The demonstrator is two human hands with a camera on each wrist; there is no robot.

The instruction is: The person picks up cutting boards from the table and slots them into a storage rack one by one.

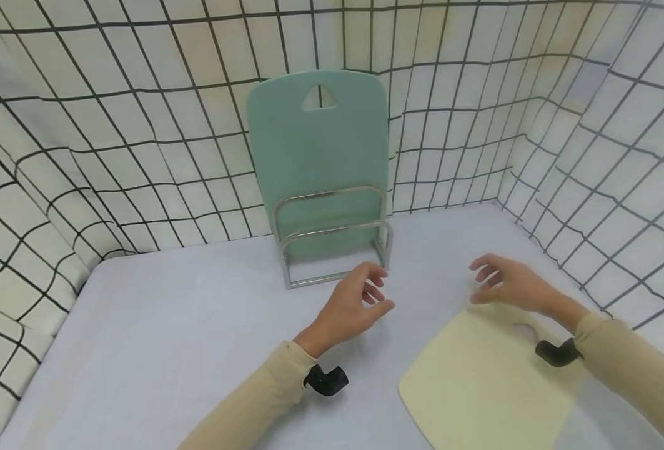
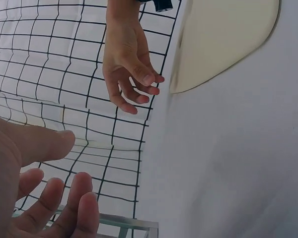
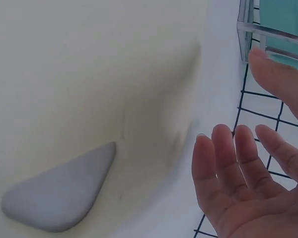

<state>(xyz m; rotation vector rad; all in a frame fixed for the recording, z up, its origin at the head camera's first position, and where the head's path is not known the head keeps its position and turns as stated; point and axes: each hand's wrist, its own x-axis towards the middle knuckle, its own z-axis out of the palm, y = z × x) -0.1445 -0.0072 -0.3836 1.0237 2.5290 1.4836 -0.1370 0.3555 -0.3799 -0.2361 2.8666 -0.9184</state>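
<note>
A green cutting board (image 1: 320, 150) with a triangular hole stands upright in a wire metal rack (image 1: 337, 232). My left hand (image 1: 350, 306) hovers just in front of the rack, fingers loosely bent and holding nothing. On the right, a pale yellow cutting board (image 1: 486, 381) lies flat on the table, its handle hole partly behind my right wrist. My right hand (image 1: 506, 284) is over that board's far corner, fingers relaxed with nothing between them. In the right wrist view, the yellow board's hole (image 3: 62, 191) shows the table through it, and the right fingers (image 3: 233, 158) are spread apart.
The white table (image 1: 157, 337) carries the rack near its back edge. Behind and along the sides hangs white cloth with a black grid (image 1: 185, 131). A black wrist camera mount (image 1: 326, 380) sits under the left wrist, another (image 1: 558, 353) under the right.
</note>
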